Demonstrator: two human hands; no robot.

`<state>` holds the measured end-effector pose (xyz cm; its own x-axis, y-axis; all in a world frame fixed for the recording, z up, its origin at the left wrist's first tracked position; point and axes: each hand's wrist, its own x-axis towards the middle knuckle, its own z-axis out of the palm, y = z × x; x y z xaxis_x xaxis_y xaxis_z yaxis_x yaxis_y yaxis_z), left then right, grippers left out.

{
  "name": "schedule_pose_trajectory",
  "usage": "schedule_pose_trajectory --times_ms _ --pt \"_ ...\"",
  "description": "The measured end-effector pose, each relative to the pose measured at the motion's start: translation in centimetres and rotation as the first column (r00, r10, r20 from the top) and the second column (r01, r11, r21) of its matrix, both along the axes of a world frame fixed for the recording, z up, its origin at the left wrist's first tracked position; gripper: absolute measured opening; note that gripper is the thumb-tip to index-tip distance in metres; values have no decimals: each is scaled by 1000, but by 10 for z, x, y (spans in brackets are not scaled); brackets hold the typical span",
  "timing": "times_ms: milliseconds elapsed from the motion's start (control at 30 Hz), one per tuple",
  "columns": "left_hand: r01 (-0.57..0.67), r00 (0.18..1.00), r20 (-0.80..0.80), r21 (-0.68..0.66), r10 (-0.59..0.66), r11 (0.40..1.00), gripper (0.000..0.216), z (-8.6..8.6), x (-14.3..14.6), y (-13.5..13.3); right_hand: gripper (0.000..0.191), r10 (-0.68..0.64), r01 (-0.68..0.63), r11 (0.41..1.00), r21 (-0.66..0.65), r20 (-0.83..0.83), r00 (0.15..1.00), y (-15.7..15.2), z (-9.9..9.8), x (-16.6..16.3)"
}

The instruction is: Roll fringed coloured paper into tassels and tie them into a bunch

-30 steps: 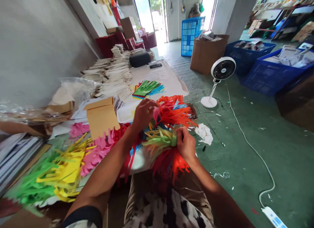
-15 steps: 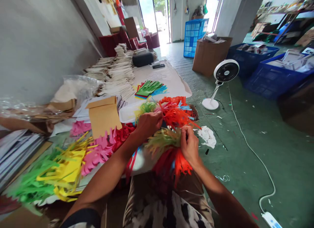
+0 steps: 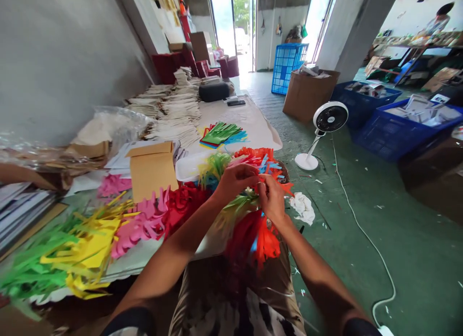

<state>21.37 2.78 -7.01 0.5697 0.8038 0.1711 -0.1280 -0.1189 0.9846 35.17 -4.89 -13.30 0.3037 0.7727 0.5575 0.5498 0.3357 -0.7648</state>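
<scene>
My left hand (image 3: 235, 181) and my right hand (image 3: 272, 197) meet above the table's near edge, both closed on a bunch of fringed paper strips (image 3: 237, 205) in light green, with red and orange fringes (image 3: 257, 239) hanging below it over my lap. The fingertips of the two hands pinch together at the top of the bunch. Behind the hands lies a heap of orange, green and blue cut paper (image 3: 253, 158). Pink and red cut paper (image 3: 144, 220) lies left of my left forearm.
Yellow and green paper fringes (image 3: 61, 259) lie at the near left. A brown envelope (image 3: 152, 168), stacks of white paper goods (image 3: 173, 109) and a coloured paper stack (image 3: 221, 133) sit on the table (image 3: 253, 119). A white fan (image 3: 323, 128), its cable, blue crates (image 3: 394, 128) and a cardboard box (image 3: 307, 90) stand on the green floor.
My left hand came down from the orange heap to the green bunch and now meets my right hand. The bunch rose slightly. The camera tilted up a little.
</scene>
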Motion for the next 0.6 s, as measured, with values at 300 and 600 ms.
schedule_pose_trajectory --times_ms 300,600 --pt "48 999 19 -110 -46 993 48 -2 1 1 36 187 -193 981 -17 -184 965 8 -2 17" --pt "-37 998 39 -83 40 996 47 -5 7 -1 41 262 -280 960 -15 -307 915 15 -6 20"
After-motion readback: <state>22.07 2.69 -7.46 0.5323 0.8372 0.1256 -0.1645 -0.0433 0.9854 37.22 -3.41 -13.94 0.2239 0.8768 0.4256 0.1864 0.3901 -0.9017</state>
